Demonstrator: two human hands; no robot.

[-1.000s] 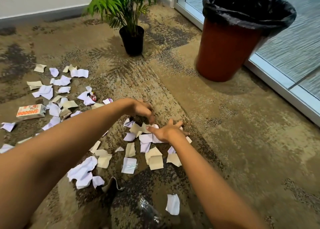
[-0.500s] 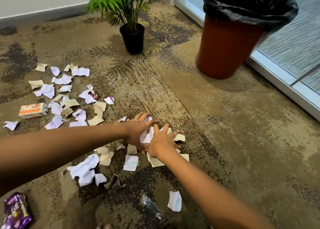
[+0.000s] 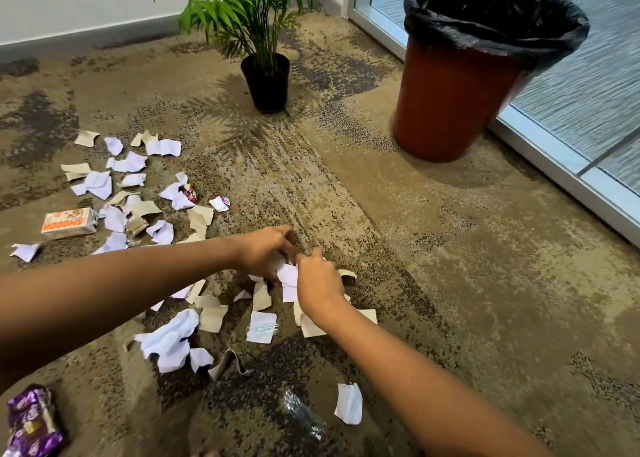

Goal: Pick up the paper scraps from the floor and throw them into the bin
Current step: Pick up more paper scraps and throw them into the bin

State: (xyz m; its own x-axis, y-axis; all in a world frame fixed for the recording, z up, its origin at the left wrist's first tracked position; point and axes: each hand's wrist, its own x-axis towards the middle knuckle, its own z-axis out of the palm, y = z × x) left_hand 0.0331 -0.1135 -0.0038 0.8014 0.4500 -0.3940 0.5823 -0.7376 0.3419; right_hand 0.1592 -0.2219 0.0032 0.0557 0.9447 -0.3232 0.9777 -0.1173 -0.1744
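Note:
Several white and beige paper scraps (image 3: 173,339) lie scattered over the patterned carpet, mostly at the left and centre. My left hand (image 3: 266,252) and my right hand (image 3: 317,282) meet at the centre, both closed around a bunch of paper scraps (image 3: 288,276) pressed between them, low over the carpet. More scraps lie flat just under and beside my right wrist. One white scrap (image 3: 349,403) lies alone near the bottom. The bin (image 3: 453,110), terracotta with a black liner, stands open at the upper right, well beyond my hands.
A potted palm (image 3: 266,76) stands at the top centre. A small orange carton (image 3: 69,223) lies at the left, a purple wrapper (image 3: 31,422) at the bottom left, a clear plastic piece (image 3: 301,418) near the bottom. A glass wall with a metal frame (image 3: 561,166) runs along the right.
My hands have swept inward from flat and apart, closed together and bunched up the central scraps. The view has shifted slightly, bringing the purple wrapper into sight.

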